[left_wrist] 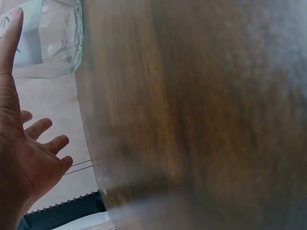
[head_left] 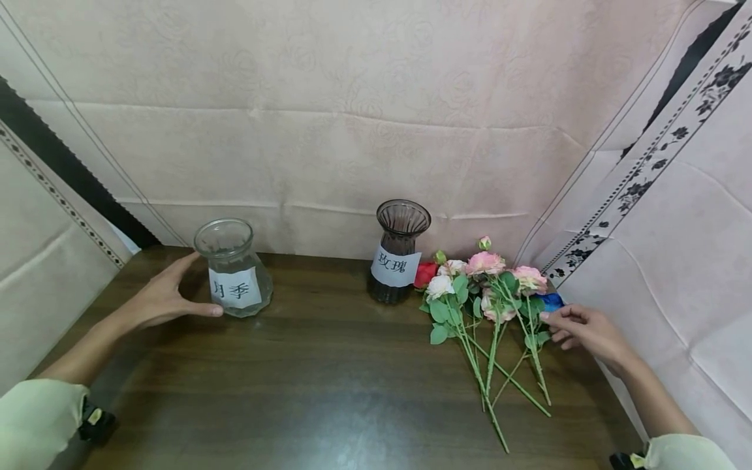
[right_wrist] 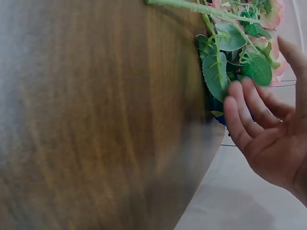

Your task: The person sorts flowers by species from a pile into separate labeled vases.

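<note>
At the left, a clear glass vase [head_left: 264, 287] with a white handwritten label [head_left: 235, 287] stands upright on the table. My left hand [head_left: 157, 295] spreads beside it, the straight thumb at the label's edge and the fingers reaching toward its far side. Artificial flowers with pink, white and red heads lie in a loose bunch at the right, green stems [head_left: 492, 365] pointing toward me. My right hand [head_left: 589, 334] is at the bunch's right side, fingertips right at the leaves [right_wrist: 216, 76], thumb apart from the fingers. A blue flower [head_left: 550, 301] shows partly behind the leaves.
A dark glass vase [head_left: 404, 225] with a white label stands upright near the table's back edge, just left of the flower heads. Pale patterned cloth [head_left: 329, 130] hangs behind and along both sides of the brown wooden table [head_left: 282, 391].
</note>
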`<state>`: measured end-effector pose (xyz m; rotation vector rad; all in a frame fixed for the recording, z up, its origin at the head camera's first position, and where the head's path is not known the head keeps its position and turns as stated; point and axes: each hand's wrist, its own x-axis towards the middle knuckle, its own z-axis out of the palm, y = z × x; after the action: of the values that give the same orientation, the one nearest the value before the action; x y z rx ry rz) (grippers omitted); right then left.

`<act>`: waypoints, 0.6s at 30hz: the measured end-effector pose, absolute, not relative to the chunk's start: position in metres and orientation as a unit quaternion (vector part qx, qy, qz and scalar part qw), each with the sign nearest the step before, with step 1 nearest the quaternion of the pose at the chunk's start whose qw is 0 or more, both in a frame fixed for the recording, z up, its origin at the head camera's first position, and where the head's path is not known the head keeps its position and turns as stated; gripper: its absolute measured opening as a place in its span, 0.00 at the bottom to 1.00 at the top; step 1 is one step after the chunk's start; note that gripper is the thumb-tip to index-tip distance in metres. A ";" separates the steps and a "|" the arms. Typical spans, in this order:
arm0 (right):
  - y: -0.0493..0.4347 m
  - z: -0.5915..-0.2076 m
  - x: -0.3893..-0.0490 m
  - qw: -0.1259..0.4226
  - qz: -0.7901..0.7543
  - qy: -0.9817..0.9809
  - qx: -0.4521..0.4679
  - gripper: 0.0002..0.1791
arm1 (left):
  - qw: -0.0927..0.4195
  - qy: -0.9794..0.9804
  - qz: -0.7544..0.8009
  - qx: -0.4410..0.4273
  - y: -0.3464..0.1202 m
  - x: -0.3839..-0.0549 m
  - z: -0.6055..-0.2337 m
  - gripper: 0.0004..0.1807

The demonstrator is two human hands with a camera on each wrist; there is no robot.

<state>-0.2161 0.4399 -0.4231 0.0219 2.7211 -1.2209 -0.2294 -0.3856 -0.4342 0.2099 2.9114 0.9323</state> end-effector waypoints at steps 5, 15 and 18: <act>0.441 -0.429 -0.211 0.134 -0.446 0.885 0.009 0.24 | 0.041 0.948 0.307 0.067 -0.384 -0.230 -0.436 0.80; 0.452 -0.437 -0.205 0.283 -0.502 0.817 -0.022 0.22 | 0.051 0.947 0.313 0.057 -0.382 -0.231 -0.438 0.79; 0.456 -0.443 -0.204 0.313 -0.529 0.788 -0.046 0.18 | 0.053 0.945 0.317 0.057 -0.381 -0.233 -0.439 0.79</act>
<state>-0.2039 0.4559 -0.4425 -0.1201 2.0774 -1.3942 -0.2331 -0.3808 -0.4395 0.1741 2.8724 0.9631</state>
